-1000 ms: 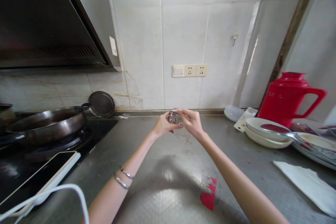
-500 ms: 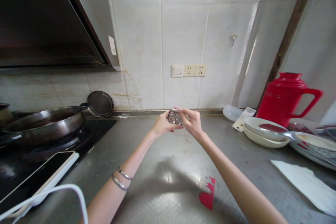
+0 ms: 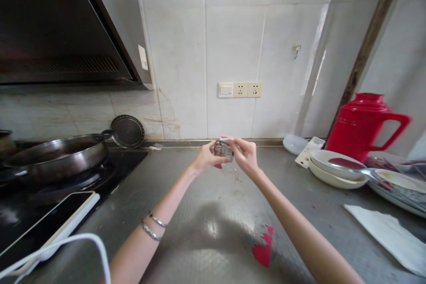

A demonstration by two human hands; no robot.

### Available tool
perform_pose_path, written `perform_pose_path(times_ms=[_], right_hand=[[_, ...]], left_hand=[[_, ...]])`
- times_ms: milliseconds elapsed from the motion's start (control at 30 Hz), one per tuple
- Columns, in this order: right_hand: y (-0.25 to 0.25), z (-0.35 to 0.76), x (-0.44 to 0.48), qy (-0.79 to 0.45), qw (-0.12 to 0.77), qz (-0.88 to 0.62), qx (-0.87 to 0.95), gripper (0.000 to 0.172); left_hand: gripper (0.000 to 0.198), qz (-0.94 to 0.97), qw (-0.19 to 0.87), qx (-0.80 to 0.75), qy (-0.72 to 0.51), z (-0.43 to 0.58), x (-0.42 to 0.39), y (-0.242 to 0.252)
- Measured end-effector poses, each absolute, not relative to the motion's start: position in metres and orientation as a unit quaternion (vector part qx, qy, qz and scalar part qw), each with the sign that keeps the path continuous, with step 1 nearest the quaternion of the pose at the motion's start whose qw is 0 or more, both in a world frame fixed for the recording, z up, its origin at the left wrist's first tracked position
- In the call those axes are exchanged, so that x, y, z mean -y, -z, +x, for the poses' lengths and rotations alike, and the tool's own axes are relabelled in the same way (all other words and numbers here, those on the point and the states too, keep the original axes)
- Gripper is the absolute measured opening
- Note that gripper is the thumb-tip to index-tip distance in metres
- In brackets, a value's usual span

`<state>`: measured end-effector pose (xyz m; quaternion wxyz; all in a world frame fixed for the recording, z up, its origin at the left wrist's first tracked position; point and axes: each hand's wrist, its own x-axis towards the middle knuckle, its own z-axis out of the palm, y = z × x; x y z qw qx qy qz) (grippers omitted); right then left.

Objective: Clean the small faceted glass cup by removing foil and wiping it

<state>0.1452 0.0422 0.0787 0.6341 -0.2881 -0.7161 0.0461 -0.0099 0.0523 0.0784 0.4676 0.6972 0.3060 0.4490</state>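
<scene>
Both of my hands meet above the far middle of the counter, around a small clear glass (image 3: pixel 223 154) with grey, shiny sides. My left hand (image 3: pixel 205 157) grips it from the left, thumb across its near side. At its upper right my right hand (image 3: pixel 244 153) is closed, fingertips pressed to the rim. A small white scrap that looks like tissue (image 3: pixel 226 140) shows at those fingertips; most of it is hidden by the fingers. Two silver bangles (image 3: pixel 151 229) circle my left forearm.
To the left, a steel pan (image 3: pixel 63 159) sits on the black stove, with a phone (image 3: pixel 46 226) and white cable nearer me. On the right are a red thermos jug (image 3: pixel 359 126), stacked white bowls (image 3: pixel 336 179), plates, and a white paper napkin (image 3: pixel 386 235).
The glass has turned in my hands, so more of its side and less of its opening faces me. My right hand has shifted slightly right and down.
</scene>
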Motion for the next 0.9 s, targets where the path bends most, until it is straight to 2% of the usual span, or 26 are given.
perform_pose_path(times_ms=[133, 400, 667, 900], right_hand=[[-0.084, 0.144, -0.033, 0.016, 0.611, -0.212, 0.763, 0.025], [-0.079, 0.143, -0.044, -0.125, 0.652, -0.323, 0.675, 0.031], [-0.082, 0.140, -0.032, 0.007, 0.629, -0.219, 0.746, 0.024], [-0.081, 0.142, -0.046, -0.137, 0.652, -0.325, 0.671, 0.030]], left_hand=[[0.061, 0.688, 0.469, -0.310, -0.459, -0.011, -0.054, -0.080], [0.069, 0.693, 0.487, -0.294, -0.443, -0.013, -0.050, -0.082], [0.057, 0.673, 0.481, -0.321, -0.461, -0.015, -0.052, -0.083], [0.069, 0.696, 0.483, -0.300, -0.438, -0.016, -0.052, -0.082]])
